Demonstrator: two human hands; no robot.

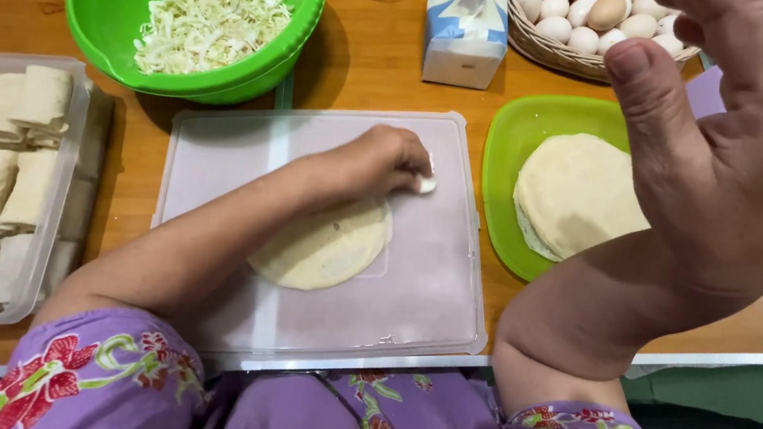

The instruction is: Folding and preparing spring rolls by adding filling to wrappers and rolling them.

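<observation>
A thin round pale wrapper point(327, 247) lies flat on a translucent plastic lid point(430, 294) in front of me. My left hand point(385, 161) rests at the wrapper's far edge, its fingertips pinched on a small white piece point(425, 184). My right hand point(733, 146) is raised close to the camera above the table's right side. Its thumb stands up, its fingers are loosely bent, and nothing shows in it. Purple flowered sleeves cover both my upper arms.
A green plate point(499, 188) at the right holds a stack of wrappers point(574, 196). Behind stand a green bowl point(92, 23) of shredded cabbage point(209, 16), a blue-white carton point(464, 31) and an egg basket point(547, 46). A clear tray point(55, 211) of finished rolls sits at the left.
</observation>
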